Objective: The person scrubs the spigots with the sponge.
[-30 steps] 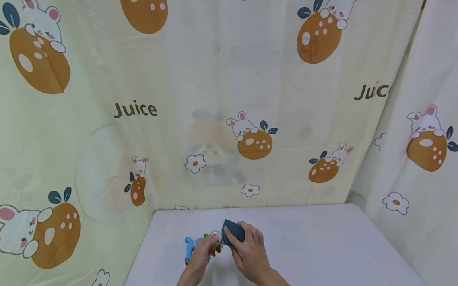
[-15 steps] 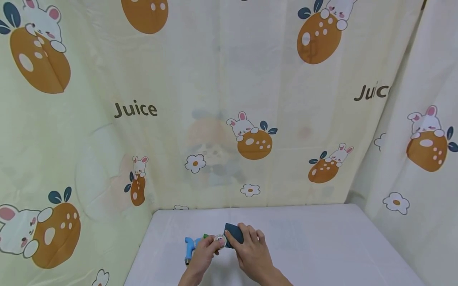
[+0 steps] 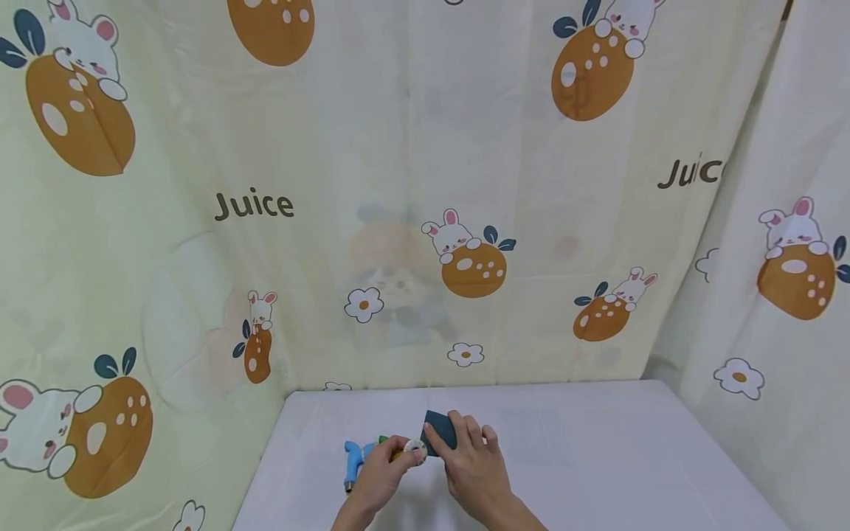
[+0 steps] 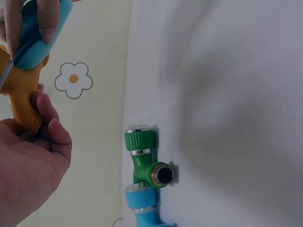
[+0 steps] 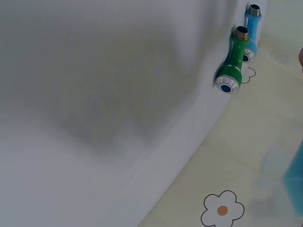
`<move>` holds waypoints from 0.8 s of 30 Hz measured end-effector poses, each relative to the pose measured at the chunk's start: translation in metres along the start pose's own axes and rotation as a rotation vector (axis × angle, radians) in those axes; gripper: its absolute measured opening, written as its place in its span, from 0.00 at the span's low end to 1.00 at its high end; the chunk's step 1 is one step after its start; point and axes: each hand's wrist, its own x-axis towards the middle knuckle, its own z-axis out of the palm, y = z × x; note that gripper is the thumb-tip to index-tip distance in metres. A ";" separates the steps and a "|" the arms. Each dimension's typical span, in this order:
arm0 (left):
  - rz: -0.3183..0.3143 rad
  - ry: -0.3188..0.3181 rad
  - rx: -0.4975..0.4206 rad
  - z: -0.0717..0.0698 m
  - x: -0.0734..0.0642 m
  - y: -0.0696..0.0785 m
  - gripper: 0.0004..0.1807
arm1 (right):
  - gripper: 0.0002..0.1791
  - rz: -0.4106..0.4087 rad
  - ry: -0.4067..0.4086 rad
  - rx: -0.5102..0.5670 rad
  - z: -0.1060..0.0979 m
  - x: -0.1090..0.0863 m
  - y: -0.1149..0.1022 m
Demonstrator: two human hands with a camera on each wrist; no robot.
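My left hand (image 3: 380, 476) holds a yellow-orange angle valve (image 4: 22, 90), its fingers curled round the lower end. The valve's pale round end (image 3: 416, 447) faces up beside my thumb. A two-tone blue scouring sponge (image 3: 440, 434), dark on one face and light on the other, is gripped by my right hand (image 3: 475, 472). In the left wrist view the sponge lies against the upper part of the yellow valve. Only the sponge's light blue edge (image 5: 294, 184) and a sliver of finger show in the right wrist view.
A green angle valve (image 4: 143, 142) lies on the white table (image 3: 584, 457), left of the hands. Next to it lies a blue one (image 3: 352, 464) with a metal threaded end. A printed curtain (image 3: 398, 147) hangs behind the table's back edge.
Both hands have shifted slightly right, with the yellow valve and the sponge. The valve's round end has turned a little in my left hand. The other valves have stayed put.
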 end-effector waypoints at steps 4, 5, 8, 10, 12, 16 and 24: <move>0.008 -0.011 -0.002 0.002 -0.001 0.002 0.23 | 0.33 0.049 0.013 0.024 0.000 0.000 0.002; 0.008 -0.013 -0.006 0.002 -0.001 0.002 0.22 | 0.33 0.064 0.016 0.029 -0.001 0.000 0.002; 0.005 -0.028 -0.013 0.002 -0.001 0.000 0.22 | 0.34 0.114 0.019 0.049 -0.002 0.001 0.004; 0.004 -0.045 -0.015 0.001 0.000 -0.003 0.22 | 0.34 0.164 0.008 0.071 -0.002 0.003 0.006; 0.003 -0.066 -0.022 0.000 0.000 -0.006 0.22 | 0.33 0.224 -0.011 0.097 -0.001 0.004 0.009; 0.020 -0.152 -0.087 -0.002 -0.001 -0.011 0.21 | 0.32 0.332 -0.060 0.151 0.004 0.003 0.013; 0.017 -0.226 -0.236 -0.001 -0.002 -0.003 0.30 | 0.32 0.472 -0.026 0.315 0.016 -0.004 0.013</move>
